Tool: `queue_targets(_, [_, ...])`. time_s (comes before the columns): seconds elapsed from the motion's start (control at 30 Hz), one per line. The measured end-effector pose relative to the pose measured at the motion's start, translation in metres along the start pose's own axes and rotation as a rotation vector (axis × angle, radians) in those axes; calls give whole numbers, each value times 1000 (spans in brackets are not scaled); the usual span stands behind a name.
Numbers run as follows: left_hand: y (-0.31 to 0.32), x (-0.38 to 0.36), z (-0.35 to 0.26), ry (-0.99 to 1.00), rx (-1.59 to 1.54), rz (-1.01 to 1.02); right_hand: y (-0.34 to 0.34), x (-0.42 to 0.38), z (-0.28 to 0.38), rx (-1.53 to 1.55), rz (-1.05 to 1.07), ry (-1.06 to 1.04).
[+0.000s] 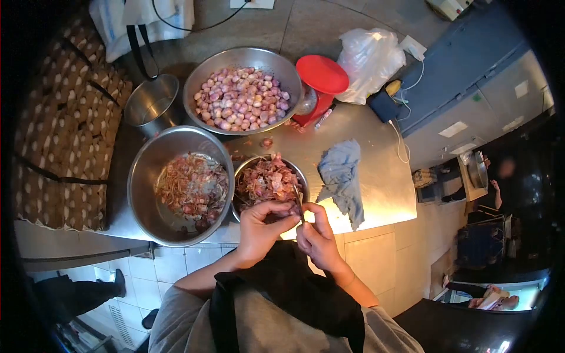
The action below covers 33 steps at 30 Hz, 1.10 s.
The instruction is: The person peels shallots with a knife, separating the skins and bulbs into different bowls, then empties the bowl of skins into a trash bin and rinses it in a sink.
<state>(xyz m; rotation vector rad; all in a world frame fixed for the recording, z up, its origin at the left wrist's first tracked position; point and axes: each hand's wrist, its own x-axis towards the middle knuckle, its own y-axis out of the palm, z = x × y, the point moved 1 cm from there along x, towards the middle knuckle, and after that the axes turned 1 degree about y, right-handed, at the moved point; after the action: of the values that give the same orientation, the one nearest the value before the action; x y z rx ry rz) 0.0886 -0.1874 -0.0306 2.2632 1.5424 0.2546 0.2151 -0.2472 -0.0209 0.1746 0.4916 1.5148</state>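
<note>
Between the fingertips of my left hand (260, 230) is a purplish shallot (286, 212), partly covered by the thumb and fingers. My right hand (321, 240) is closed around a small knife (298, 200), its blade pointing away from me and close to the shallot. Both hands are at the near rim of a small steel bowl (304, 178) heaped with reddish shallot skins (269, 178). To the left stands a larger steel bowl (136, 194) with loose skins and some unpeeled shallots (202, 224) in it.
Behind, a wide steel bowl (196, 75) holds many peeled shallots (241, 100). Beside it are a steel pot (152, 103) and a red kitchen scale (322, 75). A blue cloth (341, 179) lies on the steel table (385, 194). Egg trays (65, 141) are stacked at left. Other people are in the background.
</note>
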Motion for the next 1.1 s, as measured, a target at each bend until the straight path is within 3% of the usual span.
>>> queue_targets(0.17, [16, 1, 4, 43, 78, -59, -15, 8, 9, 138, 80, 85])
queue_targets(0.3, [29, 2, 11, 279, 405, -134, -27, 14, 18, 194, 117, 157])
queue_targets(0.53, [57, 6, 8, 145, 25, -189, -50, 26, 52, 320, 317, 237])
queue_targets(0.73, [57, 9, 21, 10, -60, -260, -53, 26, 54, 302, 319, 296])
queue_targets(0.93, [39, 10, 18, 109, 71, -209, -38, 26, 46, 274, 323, 268])
queue_targets(1.1, [17, 2, 2, 18, -54, -128, -23, 28, 40, 297, 272, 226])
